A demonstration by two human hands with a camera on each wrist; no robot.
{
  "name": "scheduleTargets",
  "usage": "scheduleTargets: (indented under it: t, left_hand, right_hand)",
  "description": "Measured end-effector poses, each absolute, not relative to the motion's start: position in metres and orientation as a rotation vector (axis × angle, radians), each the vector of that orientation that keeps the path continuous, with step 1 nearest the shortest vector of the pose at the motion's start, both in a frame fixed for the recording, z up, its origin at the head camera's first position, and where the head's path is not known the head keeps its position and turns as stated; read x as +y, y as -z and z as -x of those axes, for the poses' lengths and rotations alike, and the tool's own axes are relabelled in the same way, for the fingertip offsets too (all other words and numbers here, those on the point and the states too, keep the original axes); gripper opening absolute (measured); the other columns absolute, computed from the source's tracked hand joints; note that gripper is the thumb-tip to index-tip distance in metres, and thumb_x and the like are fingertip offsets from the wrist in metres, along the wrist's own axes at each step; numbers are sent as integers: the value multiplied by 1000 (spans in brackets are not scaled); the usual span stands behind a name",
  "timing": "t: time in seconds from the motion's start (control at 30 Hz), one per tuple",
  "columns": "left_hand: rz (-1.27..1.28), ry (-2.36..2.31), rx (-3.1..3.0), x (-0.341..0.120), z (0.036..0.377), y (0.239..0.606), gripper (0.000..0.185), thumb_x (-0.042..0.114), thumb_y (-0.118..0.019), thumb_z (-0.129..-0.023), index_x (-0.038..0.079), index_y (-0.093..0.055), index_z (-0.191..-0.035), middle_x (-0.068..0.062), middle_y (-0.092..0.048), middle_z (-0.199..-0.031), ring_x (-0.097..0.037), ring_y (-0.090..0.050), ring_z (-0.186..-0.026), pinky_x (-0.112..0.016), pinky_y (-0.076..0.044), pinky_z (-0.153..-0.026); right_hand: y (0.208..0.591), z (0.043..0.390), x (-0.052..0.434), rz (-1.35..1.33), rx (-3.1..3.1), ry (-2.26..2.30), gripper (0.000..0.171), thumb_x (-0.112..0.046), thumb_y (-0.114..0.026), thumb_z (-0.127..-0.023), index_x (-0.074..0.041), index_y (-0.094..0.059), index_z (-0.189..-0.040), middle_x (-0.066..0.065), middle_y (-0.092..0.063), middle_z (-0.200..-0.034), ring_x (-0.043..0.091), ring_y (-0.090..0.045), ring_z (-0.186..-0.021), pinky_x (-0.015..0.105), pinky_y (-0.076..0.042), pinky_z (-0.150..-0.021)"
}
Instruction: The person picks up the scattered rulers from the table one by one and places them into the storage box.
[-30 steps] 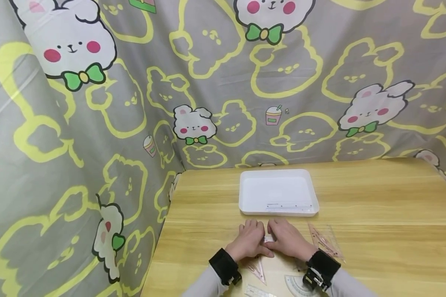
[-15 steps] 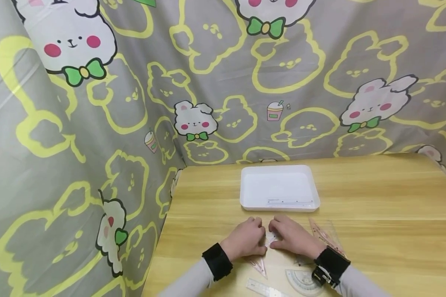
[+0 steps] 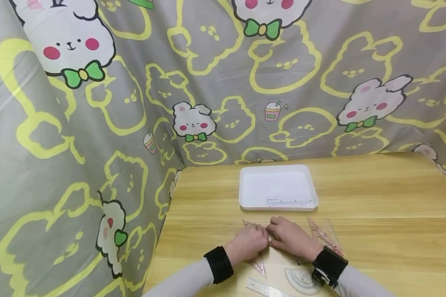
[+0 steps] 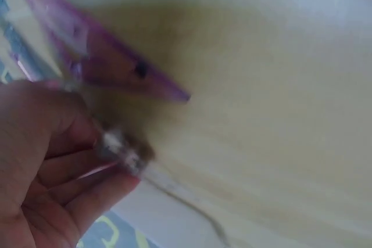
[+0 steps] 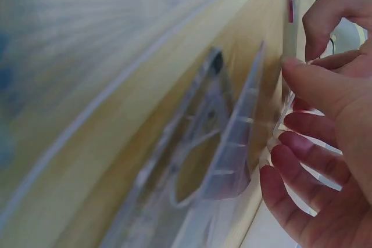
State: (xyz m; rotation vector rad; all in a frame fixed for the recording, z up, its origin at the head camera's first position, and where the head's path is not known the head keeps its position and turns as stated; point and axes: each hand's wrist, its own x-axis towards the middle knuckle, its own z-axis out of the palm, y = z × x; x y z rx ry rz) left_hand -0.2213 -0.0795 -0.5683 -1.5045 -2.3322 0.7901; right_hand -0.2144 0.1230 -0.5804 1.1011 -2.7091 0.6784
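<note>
Both hands meet over the table just in front of the white tray. My left hand [image 3: 247, 243] pinches a small clear piece [image 4: 125, 152], blurred in the left wrist view and hidden by the hands in the head view. Opposite it, my right hand [image 3: 291, 238] has its thumb and fingertips close to the left fingers, its other fingers loosely bent and spread. A pink set square [image 4: 110, 56] lies under and beside the left hand. Below the right hand is a clear set square [image 5: 200, 155], largely covered by the wrist in the head view.
The white tray [image 3: 275, 181] holds a clear ruler [image 3: 288, 202]. A second pink set square [image 3: 321, 236] lies right of the right hand. Nearer the person are a clear protractor [image 3: 301, 280] and another ruler [image 3: 265, 288]. A patterned curtain [image 3: 223, 82] stands behind the table.
My left hand has shifted right against the right fingertips, hiding the clear piece that showed between the hands. The far tip of the left pink set square has come into view.
</note>
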Motion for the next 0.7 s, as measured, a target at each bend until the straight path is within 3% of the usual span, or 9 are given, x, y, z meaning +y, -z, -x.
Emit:
scheduleTargets:
  t: [0.1,0.17,0.33,0.5,0.7]
  left_hand:
    - [1478,-822,-2270,-82,220,574,13,20,-66,-97,16,-73,-107,7,-69,-88,-6,-61,-75,-20,-54,-75]
    - [1466,-777,-2288,-83,218,574,11,19,-67,-99,17,-75,-107,8,-70,-89,-5,-62,-75,-19,-54,-71]
    - [1435,-570,-2331,-90,216,557,9,24,-74,-99,20,-77,-106,9,-74,-92,-3,-66,-76,-15,-54,-62]
    - [1409,-416,-2224,-98,220,539,9,20,-73,-98,19,-77,-106,6,-77,-100,-5,-71,-89,-17,-57,-79]
    - [1494,-274,-2075,-109,228,531,16,9,-69,-99,16,-78,-111,3,-79,-110,-9,-74,-101,-24,-56,-96]
  right_hand:
    - [582,216,120,-1091,-2682,-709,22,-22,-85,-84,-12,-75,-101,-9,-54,-90,5,-48,-79,28,-50,-70]
    - [582,217,118,-1070,-2696,-845,18,-19,-84,-86,-12,-75,-100,-8,-59,-90,5,-53,-79,28,-51,-70]
    - [582,222,118,-831,-2769,-1555,30,-18,-78,-93,2,-72,-115,5,-75,-96,12,-68,-77,29,-58,-67]
    - [576,227,121,-627,-2719,-1997,39,-20,-75,-97,9,-67,-122,15,-76,-93,25,-71,-73,32,-59,-62]
    - [575,229,128,-581,-2462,-2627,37,-13,-64,-103,15,-62,-127,17,-74,-102,14,-68,-82,25,-59,-74]
